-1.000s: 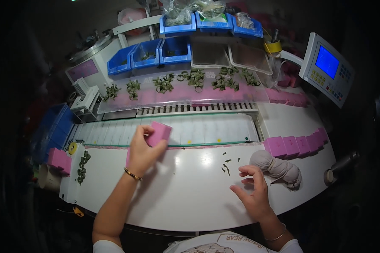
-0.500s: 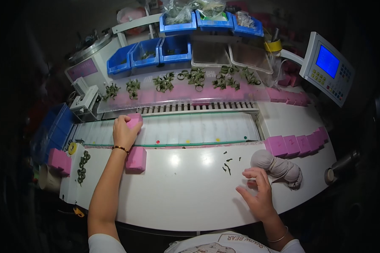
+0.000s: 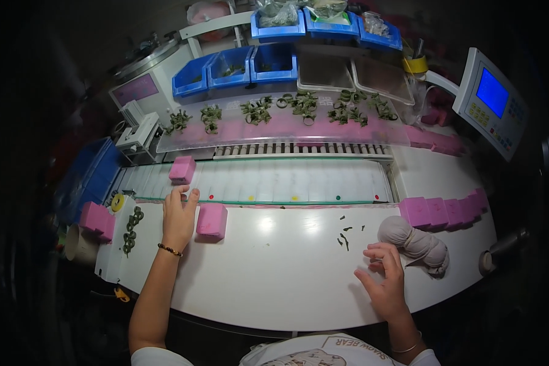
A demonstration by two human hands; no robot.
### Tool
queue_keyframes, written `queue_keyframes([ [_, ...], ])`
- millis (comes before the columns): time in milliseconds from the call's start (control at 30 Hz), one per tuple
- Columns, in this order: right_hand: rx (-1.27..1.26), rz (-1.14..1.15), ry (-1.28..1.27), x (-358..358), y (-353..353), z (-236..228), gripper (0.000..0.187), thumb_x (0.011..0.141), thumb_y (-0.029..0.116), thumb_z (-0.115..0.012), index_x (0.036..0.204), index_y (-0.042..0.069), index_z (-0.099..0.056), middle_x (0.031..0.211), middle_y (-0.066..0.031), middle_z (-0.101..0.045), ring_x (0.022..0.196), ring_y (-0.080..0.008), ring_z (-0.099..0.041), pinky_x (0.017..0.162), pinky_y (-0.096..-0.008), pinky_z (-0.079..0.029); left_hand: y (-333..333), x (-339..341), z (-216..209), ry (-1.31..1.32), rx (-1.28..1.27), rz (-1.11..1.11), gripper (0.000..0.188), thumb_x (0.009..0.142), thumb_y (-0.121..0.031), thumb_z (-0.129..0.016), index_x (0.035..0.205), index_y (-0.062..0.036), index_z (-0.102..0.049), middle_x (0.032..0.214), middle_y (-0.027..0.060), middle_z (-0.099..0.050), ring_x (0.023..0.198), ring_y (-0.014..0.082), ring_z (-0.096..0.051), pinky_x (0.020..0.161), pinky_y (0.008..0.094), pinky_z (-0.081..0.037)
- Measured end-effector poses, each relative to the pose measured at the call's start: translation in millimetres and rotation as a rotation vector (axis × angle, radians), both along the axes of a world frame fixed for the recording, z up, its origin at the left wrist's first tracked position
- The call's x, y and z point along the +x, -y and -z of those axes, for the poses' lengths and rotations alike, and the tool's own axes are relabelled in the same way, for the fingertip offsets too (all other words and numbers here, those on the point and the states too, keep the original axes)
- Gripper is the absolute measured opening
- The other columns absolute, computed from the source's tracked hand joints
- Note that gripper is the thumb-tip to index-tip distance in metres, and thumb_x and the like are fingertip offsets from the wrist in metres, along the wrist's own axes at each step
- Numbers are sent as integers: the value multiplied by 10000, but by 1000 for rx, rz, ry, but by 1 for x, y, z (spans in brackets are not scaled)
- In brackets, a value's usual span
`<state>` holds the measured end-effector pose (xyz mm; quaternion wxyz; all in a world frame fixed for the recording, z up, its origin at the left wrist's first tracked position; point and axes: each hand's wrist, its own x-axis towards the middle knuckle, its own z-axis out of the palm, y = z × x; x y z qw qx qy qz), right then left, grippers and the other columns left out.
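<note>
My left hand (image 3: 180, 216) is open with its fingers stretched forward and holds nothing. Its fingertips are at the near edge of the white slatted conveyor belt (image 3: 268, 180), just short of a pink block (image 3: 181, 170) that sits on the belt. Another pink block (image 3: 211, 221) stands on the white table (image 3: 287, 268), right beside that hand. Over the table at the right hovers my right hand (image 3: 385, 283), its curved fingers apart and nothing between them. It is nearest to a rolled grey cloth bundle (image 3: 413, 244). Small dark green scraps (image 3: 345, 238) lie on the table beyond it.
Pink blocks stand in a row (image 3: 416, 212) at right and by the left edge (image 3: 94, 218), near green rings (image 3: 131, 232). Behind the belt, a clear cover (image 3: 226, 137) carries green clusters. Blue bins (image 3: 273, 64) stand above; a control panel (image 3: 491, 100) juts in at right.
My left hand has let go of the pink block on the belt and drawn back toward me. My right hand keeps its pose. The whole view has shifted slightly.
</note>
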<state>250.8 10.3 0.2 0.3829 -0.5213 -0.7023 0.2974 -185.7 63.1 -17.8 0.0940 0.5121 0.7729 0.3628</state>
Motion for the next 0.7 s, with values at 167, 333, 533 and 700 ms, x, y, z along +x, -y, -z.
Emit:
queue_keyframes([
  [167,0,-7,0,1,3,0,361,779,37,-786,1093,33,-606,1212,-135,-553,1019,-235,-595,782,-323,-518,-9,-19,-4,-218,46,-80,565,913,-430,-663,1281,-24,-526,1245,209,-535,1196,375,-481,1043,451,-383],
  [333,8,5,1,4,6,1,359,778,35,-783,1092,32,-607,1209,-135,-553,1016,-235,-594,777,-323,-517,-48,-62,5,-344,-22,-234,777,787,-440,-766,1371,-26,-464,1326,259,-497,1267,427,-441,1095,478,-357],
  [533,2,15,-11,4,8,1,355,776,40,-783,1088,36,-614,1198,-136,-558,1016,-236,-594,772,-324,-518,-88,-71,11,-292,-163,-300,824,743,-438,-774,1391,-31,-468,1382,251,-509,1296,423,-452,1081,474,-401],
  [700,5,24,-7,4,10,0,352,773,36,-784,1083,36,-618,1197,-135,-559,1016,-238,-595,772,-324,-521,-91,-86,6,-207,-156,-308,751,729,-384,-768,1342,-28,-520,1243,209,-631,1188,374,-574,1012,428,-469],
])
